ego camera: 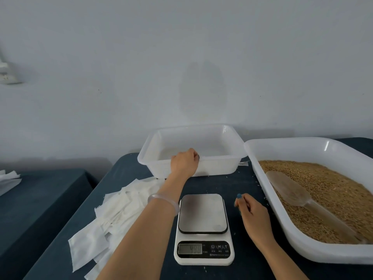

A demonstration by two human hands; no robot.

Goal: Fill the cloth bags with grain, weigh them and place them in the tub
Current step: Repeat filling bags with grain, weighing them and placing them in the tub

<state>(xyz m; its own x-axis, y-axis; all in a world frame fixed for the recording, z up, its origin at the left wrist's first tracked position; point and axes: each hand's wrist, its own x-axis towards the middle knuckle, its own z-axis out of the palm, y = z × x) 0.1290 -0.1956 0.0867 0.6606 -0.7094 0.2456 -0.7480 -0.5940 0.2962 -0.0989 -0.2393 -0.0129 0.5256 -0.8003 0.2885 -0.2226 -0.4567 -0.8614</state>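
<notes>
My left hand (184,162) reaches over the table and its fingers curl over the near rim of the translucent white tub (226,156) at the back. A pale patch shows on the tub's floor; I cannot tell what it is. My right hand (251,211) rests on the dark cloth right of the scale, fingers loosely curled, holding nothing. The white kitchen scale (202,217) stands between my arms with a bare grey plate and a blurred reading. Several flat white cloth bags (113,215) lie heaped on the left. Brown grain (331,190) fills the big white tray (268,190) on the right.
A clear plastic scoop (290,190) lies on the grain, handle towards me. A few loose grains dot the dark blue tablecloth (129,170). A second dark-covered table (40,195) with more white cloth stands to the left. A pale wall rises just behind the tub.
</notes>
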